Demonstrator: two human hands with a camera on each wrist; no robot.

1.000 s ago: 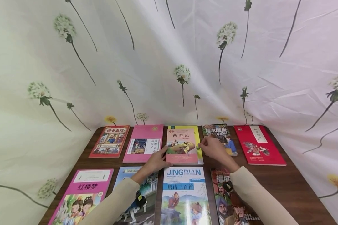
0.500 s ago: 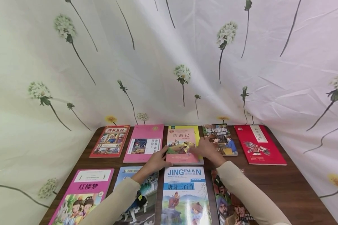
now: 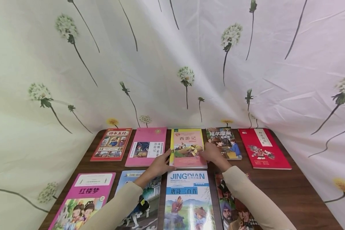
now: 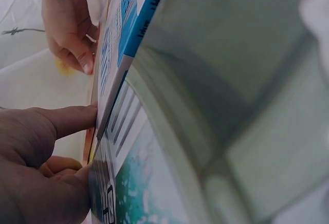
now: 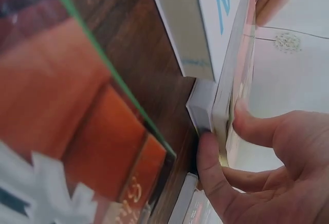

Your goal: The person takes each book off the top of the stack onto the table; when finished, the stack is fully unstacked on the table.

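A pink storybook (image 3: 187, 149) lies on top of a slightly larger yellow book (image 3: 172, 159) in the middle of the back row. Yellow shows along its left side and top. My left hand (image 3: 160, 165) grips the stack's lower left corner, thumb at the near edge and fingers on the left side; the left wrist view shows this hand (image 4: 41, 165) too. At the right edge, my right hand (image 3: 214, 155) holds the pink storybook. In the right wrist view its thumb (image 5: 252, 126) touches the upper book while a finger (image 5: 211, 162) lies at the edge of the lower one.
Two rows of books cover the brown table (image 3: 284, 195). A pink book (image 3: 146, 145) and a comic-style book (image 3: 233, 150) flank the stack. A white-blue book (image 3: 188, 201) lies in front. Behind hangs a dandelion-print curtain (image 3: 161, 64).
My right hand has come left and down onto the stack's right edge. The pink storybook has shifted right, uncovering yellow at its left side. My left hand stays in place.
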